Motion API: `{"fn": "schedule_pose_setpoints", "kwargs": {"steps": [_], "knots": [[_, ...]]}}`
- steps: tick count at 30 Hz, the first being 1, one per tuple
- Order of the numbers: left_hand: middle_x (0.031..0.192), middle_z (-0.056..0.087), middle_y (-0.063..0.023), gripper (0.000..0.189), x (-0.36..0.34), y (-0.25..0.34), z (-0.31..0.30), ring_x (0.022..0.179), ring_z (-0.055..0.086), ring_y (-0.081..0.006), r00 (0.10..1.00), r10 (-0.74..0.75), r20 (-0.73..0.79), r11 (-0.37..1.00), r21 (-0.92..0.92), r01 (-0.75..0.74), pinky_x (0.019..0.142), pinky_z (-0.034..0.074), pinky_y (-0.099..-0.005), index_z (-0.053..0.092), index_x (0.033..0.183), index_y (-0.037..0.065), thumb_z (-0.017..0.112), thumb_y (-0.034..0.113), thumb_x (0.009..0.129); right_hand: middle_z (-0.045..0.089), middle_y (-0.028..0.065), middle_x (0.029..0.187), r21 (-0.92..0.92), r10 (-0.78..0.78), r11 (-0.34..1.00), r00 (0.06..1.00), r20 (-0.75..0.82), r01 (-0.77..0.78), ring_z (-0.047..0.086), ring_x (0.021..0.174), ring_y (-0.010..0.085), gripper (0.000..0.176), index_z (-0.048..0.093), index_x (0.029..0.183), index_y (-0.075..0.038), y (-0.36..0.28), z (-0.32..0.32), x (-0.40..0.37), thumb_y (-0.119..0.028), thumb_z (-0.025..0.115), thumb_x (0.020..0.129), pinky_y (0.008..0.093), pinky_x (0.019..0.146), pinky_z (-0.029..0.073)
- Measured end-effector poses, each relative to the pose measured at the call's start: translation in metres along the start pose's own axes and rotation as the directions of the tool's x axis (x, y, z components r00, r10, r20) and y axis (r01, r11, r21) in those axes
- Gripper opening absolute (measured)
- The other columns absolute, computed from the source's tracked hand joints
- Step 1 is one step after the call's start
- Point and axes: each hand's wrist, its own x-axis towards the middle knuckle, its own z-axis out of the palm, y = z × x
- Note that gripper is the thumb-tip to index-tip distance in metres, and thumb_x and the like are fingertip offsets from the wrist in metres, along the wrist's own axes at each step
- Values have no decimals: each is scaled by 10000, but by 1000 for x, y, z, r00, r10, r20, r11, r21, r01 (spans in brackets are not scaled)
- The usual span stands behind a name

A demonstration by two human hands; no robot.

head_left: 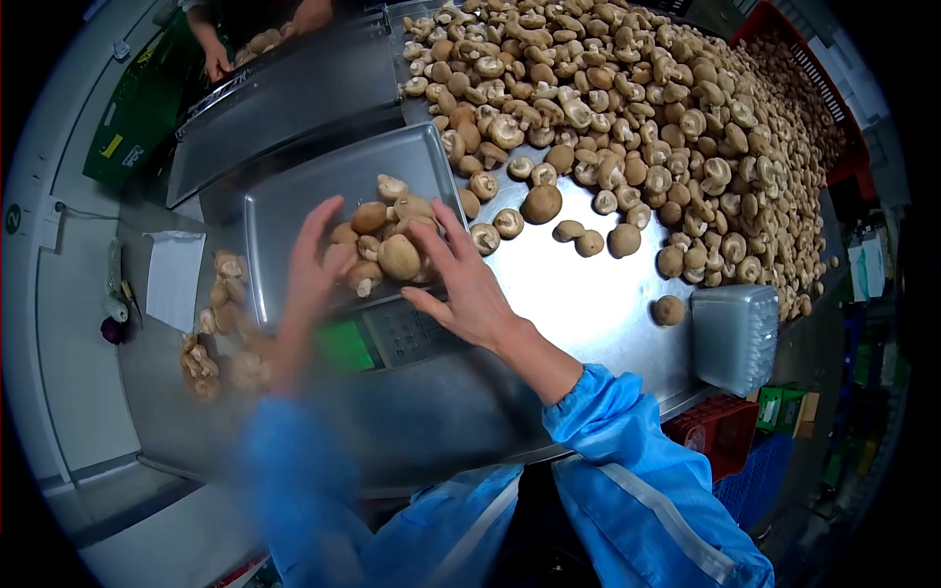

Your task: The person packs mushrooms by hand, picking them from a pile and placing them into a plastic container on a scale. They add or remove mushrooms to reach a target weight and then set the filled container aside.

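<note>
A small heap of brown mushrooms (400,257) lies on the metal tray (284,196) of a scale, whose green display (345,345) shows below it. My left hand (319,265), partly blurred, is at the heap's left side with its fingers apart. At the right side of the heap, my right hand (466,284) has its fingers spread against the mushrooms. Both hands cup the heap from its sides without closing around any one mushroom.
A large mushroom pile (627,108) covers the back right of the metal table (578,304). Clear plastic containers (735,338) are stacked at the right. More mushrooms (227,304) and white paper (175,279) lie left. A co-worker's hands (214,54) show at the upper left.
</note>
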Motion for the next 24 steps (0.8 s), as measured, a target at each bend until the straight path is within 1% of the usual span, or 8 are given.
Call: {"fn": "schedule_pose_setpoints", "kwargs": {"steps": [3,7,9,12,15,20,23,24], "knots": [[1192,634,-129,428,34,9,1,1133,586,-248,988,-40,-148,993,108,56,969,439,-359,638,1189,30,658,281,844,231,181,1514,25,9,1000,996,-91,-7,346,1346,398,670,369,1403,-74,3,2,-6,-147,709,831,443,1089,358],[1026,682,-112,449,80,16,19,970,639,-218,978,-205,-43,921,329,208,839,494,-350,662,1119,28,709,338,798,276,182,1489,41,9,999,987,-161,-3,376,1320,387,583,402,1377,-59,11,0,-10,-123,667,862,431,1060,376],[931,696,-86,452,98,20,28,859,654,-185,957,-283,58,796,571,200,758,513,-337,686,1045,15,747,363,762,315,182,1465,27,18,1000,982,-187,-13,404,1293,378,515,446,1340,-52,16,-2,-14,-108,651,871,420,1035,394],[832,688,-88,329,116,11,37,769,653,-176,938,-315,143,727,672,142,701,519,-321,702,922,5,763,270,737,383,178,1417,53,62,997,974,-217,-52,456,1240,359,401,521,1262,-35,23,-7,-18,-85,630,880,405,1002,415],[773,678,-86,207,124,-1,33,710,645,-147,898,-390,204,831,497,249,666,514,-281,697,819,7,762,175,718,442,172,1366,68,97,994,967,-235,-83,496,1195,340,320,566,1199,-22,28,-12,-24,-66,614,885,394,984,427],[795,684,-75,164,110,2,24,732,646,-133,953,-301,8,932,213,293,669,521,-275,684,862,13,744,108,742,505,157,1301,37,100,995,960,-262,-94,547,1147,306,280,585,1167,-20,36,-16,-29,-49,605,889,363,954,453],[837,685,-57,178,85,64,18,774,652,-135,978,-196,-65,979,-67,192,677,526,-282,669,925,9,720,75,768,517,147,1289,166,162,979,943,-289,-117,601,1075,255,299,546,1229,-25,23,-26,-25,-91,570,939,338,893,486],[850,682,-49,181,72,86,22,785,651,-132,984,-165,-68,975,-164,152,677,526,-278,661,945,6,709,63,779,515,143,1286,410,274,899,930,-247,-156,610,1048,234,313,522,1257,-24,14,-31,-22,-109,550,957,329,872,493]]}}
